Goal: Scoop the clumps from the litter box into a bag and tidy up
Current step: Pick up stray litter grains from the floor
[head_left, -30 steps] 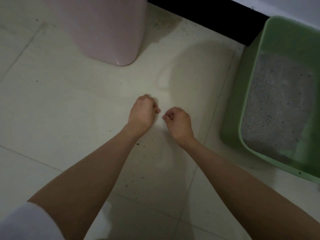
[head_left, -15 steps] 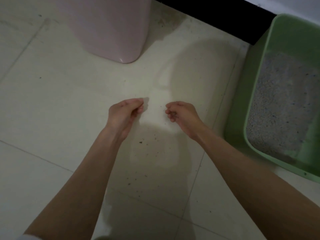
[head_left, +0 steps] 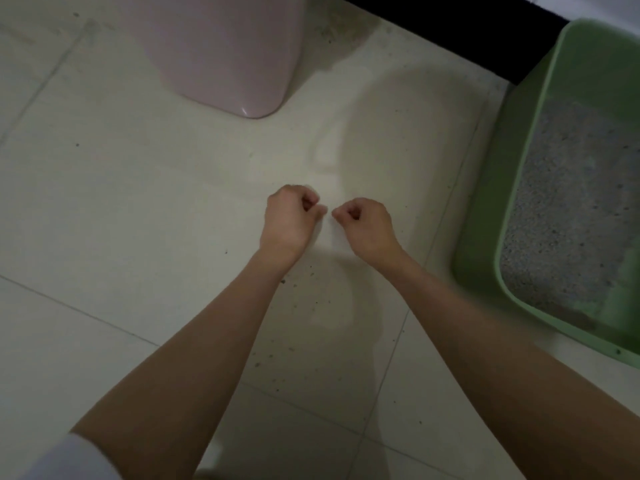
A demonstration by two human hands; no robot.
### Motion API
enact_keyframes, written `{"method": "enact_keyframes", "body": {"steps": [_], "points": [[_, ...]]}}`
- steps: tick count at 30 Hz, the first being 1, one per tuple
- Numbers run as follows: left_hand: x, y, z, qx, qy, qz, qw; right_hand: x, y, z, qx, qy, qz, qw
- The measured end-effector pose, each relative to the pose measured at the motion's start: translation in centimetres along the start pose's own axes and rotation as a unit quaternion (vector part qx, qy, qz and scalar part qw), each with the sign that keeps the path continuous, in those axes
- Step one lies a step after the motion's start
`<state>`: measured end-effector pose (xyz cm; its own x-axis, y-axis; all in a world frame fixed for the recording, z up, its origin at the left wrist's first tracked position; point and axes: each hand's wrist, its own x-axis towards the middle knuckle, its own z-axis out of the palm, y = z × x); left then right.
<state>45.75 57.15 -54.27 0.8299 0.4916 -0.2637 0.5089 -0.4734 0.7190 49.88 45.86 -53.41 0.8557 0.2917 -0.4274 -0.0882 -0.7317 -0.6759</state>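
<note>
Starting from the left, a white sleeve (head_left: 74,459) shows at the bottom corner, at the end of the person's left forearm. Higher up, a pale pink bin (head_left: 228,53) stands on the tiled floor (head_left: 104,209), with only its lower part in view. Small dark grains of litter (head_left: 304,306) lie scattered on the floor between the two forearms.

Near the middle, the left hand (head_left: 287,223) is held over the floor with its fingers (head_left: 310,202) curled in and the thumb tip pressed against them. Whether something thin is pinched there, one cannot tell. Just beside it, with a small gap between, the right hand (head_left: 367,225) has its fingers (head_left: 348,211) curled in the same way, thumb against forefinger, and nothing can be made out inside them either. A faint, pale shape lies under and below the hands; it is not clear if it is a thin bag or only light on the tiles.

At the right edge the green litter box (head_left: 485,216) sits on the floor, well apart from the hands. It is filled with grey litter (head_left: 568,209). Behind it runs a black baseboard (head_left: 450,32) along the wall.
</note>
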Motion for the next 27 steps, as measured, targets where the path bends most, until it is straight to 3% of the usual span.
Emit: {"method": "enact_keyframes", "body": {"steps": [2,4,6,10,12,13,15,17,24,27], "points": [[0.4,0.2,0.4,0.025,0.006,0.007,1.0,-0.4,0.6,-1.4,0.206,-0.015,0.093,0.974],[0.4,0.4,0.6,0.044,0.003,0.03,0.999,-1.1,1.3,-2.7,0.397,-0.046,0.163,0.902],[0.3,0.7,0.7,0.077,-0.013,0.061,0.995,-1.9,1.8,-3.4,0.438,-0.076,0.183,0.877],[0.6,1.1,0.5,0.127,-0.059,0.079,0.987,-2.7,2.3,-2.8,0.372,-0.087,0.159,0.91],[0.5,1.3,-0.4,0.024,-0.06,0.01,0.998,-2.7,2.1,-2.1,0.243,-0.074,0.125,0.959],[0.2,1.5,-1.2,-0.094,-0.068,-0.058,0.992,-2.6,1.9,-1.7,0.162,-0.068,0.1,0.979],[-0.8,1.3,-3.2,-0.348,-0.074,-0.178,0.917,-2.8,1.6,-0.7,0.02,-0.06,0.04,0.997],[-1.9,0.1,-5.1,-0.463,-0.074,-0.244,0.849,-2.9,1.3,0.3,-0.051,-0.054,0.002,0.997],[-5.4,-4.0,-8.4,-0.56,-0.091,-0.253,0.784,-3.0,0.5,1.0,-0.163,-0.053,-0.057,0.984],[-6.7,-4.5,-9.1,-0.617,-0.128,-0.247,0.736,-3.3,0.4,0.7,-0.104,-0.056,-0.029,0.993]]}}
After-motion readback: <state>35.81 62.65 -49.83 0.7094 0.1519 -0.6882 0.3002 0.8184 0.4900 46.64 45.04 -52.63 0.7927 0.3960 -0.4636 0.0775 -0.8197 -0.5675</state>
